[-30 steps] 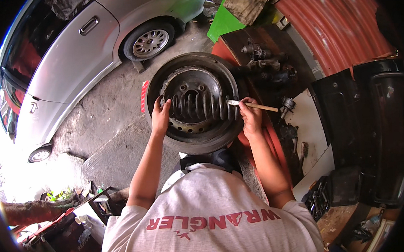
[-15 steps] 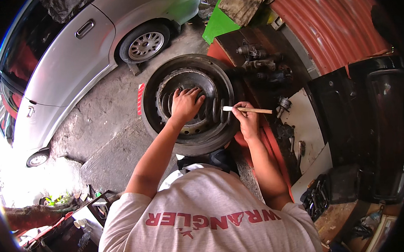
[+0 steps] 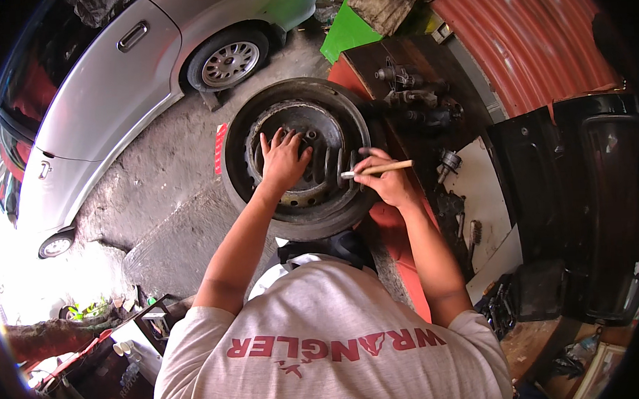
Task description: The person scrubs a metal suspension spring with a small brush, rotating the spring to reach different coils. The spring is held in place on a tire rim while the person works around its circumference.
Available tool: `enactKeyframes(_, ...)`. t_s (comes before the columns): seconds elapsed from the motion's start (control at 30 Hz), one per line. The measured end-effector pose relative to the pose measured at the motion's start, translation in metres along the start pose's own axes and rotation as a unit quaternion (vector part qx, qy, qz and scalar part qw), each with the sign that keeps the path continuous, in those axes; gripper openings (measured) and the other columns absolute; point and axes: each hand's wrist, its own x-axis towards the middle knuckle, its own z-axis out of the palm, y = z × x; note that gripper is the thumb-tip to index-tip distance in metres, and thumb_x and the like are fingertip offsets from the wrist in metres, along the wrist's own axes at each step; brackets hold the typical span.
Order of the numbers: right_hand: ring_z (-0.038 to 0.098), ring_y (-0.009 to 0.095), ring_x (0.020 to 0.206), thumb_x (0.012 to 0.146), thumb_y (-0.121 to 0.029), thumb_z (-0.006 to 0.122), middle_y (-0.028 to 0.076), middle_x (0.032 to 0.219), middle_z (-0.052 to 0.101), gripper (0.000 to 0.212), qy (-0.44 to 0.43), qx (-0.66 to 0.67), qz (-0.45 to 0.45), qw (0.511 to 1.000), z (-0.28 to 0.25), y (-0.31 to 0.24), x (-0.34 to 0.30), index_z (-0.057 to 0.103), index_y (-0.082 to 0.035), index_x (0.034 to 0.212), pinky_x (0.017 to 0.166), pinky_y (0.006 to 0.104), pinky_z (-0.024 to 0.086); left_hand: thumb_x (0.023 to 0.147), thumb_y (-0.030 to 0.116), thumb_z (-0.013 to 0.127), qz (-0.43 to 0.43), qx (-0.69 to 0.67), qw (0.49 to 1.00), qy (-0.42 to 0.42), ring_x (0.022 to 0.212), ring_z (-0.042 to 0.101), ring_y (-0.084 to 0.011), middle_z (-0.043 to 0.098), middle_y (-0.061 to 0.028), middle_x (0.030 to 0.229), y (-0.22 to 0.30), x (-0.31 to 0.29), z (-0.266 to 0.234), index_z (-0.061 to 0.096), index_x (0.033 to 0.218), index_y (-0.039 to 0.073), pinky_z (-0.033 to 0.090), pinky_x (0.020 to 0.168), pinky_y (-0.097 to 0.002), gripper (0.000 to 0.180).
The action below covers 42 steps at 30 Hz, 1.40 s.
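Note:
A tyre on a steel rim (image 3: 239, 160) lies flat in front of me. Across the rim rests a dark coil spring (image 3: 330, 167), its left part hidden under my left hand (image 3: 286, 161). That hand is spread, fingers pointing away from me, palm down over the spring. My right hand (image 3: 389, 181) grips a brush (image 3: 396, 166) with a pale wooden handle. The brush's light tip meets the coils at the spring's right end. Whether the left palm presses on the spring or only rests there, I cannot tell.
On the right, a dark bench holds greasy metal parts (image 3: 408, 97), a piston (image 3: 448, 162) and a wire brush (image 3: 474, 232). A silver car (image 3: 111, 87) stands at the left. Further right are a black panel (image 3: 550, 187) and red corrugated sheeting (image 3: 521, 44).
My right hand has moved slightly left, bringing the brush tip further over the coils. The left hand has shifted a little left, with its fingers more spread.

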Motion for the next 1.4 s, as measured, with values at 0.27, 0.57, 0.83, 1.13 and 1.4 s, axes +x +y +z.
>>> enactKeyframes(0.27, 0.058, 0.025, 0.119, 0.078, -0.007, 0.077, 0.002, 0.095, 0.074, 0.009, -0.039, -0.050, -0.030, 0.998, 0.002, -0.017, 0.005, 0.073, -0.008, 0.087, 0.104, 0.0409, 0.045, 0.097, 0.047, 0.053, 0.003, -0.078, 0.995, -0.063, 0.138, 0.042, -0.0339, 0.057, -0.0183, 0.137, -0.006, 0.001, -0.013, 0.051, 0.141, 0.009, 0.014, 0.118, -0.0590, 0.057)
enactKeyframes(0.57, 0.061, 0.027, 0.114, 0.079, -0.005, 0.076, 0.005, 0.093, 0.073, 0.010, -0.050, -0.079, -0.023, 0.995, -0.007, -0.024, 0.006, 0.072, -0.005, 0.088, 0.097, 0.0396, 0.050, 0.097, 0.045, 0.054, 0.013, -0.099, 0.993, -0.070, 0.138, 0.043, -0.0345, 0.058, -0.0195, 0.135, -0.014, 0.003, -0.008, 0.051, 0.141, 0.009, 0.015, 0.118, -0.0585, 0.057)
enactKeyframes(0.83, 0.061, 0.026, 0.112, 0.078, -0.006, 0.077, 0.003, 0.092, 0.074, 0.010, -0.040, -0.066, -0.055, 0.995, -0.005, -0.016, 0.007, 0.073, -0.007, 0.087, 0.098, 0.0394, 0.049, 0.097, 0.045, 0.054, 0.012, -0.108, 0.991, -0.081, 0.137, 0.044, -0.0343, 0.057, -0.0197, 0.136, -0.013, 0.002, -0.012, 0.051, 0.141, 0.009, 0.015, 0.118, -0.0582, 0.057)
enactKeyframes(1.13, 0.061, 0.025, 0.109, 0.078, -0.007, 0.077, 0.002, 0.094, 0.074, 0.011, -0.031, -0.069, -0.076, 0.994, -0.004, -0.016, 0.008, 0.073, -0.007, 0.087, 0.097, 0.0377, 0.049, 0.097, 0.045, 0.053, 0.011, -0.106, 0.990, -0.091, 0.138, 0.042, -0.0329, 0.056, -0.0195, 0.138, -0.012, 0.003, -0.013, 0.051, 0.142, 0.009, 0.014, 0.118, -0.0579, 0.057)
enactKeyframes(1.4, 0.060, 0.024, 0.109, 0.079, -0.009, 0.076, 0.002, 0.094, 0.073, 0.011, -0.040, -0.068, -0.068, 0.995, -0.004, -0.013, 0.012, 0.073, -0.008, 0.090, 0.095, 0.0384, 0.049, 0.098, 0.046, 0.053, 0.016, -0.103, 0.991, -0.089, 0.139, 0.042, -0.0326, 0.056, -0.0203, 0.137, -0.015, 0.002, -0.010, 0.051, 0.142, 0.010, 0.015, 0.118, -0.0572, 0.056)
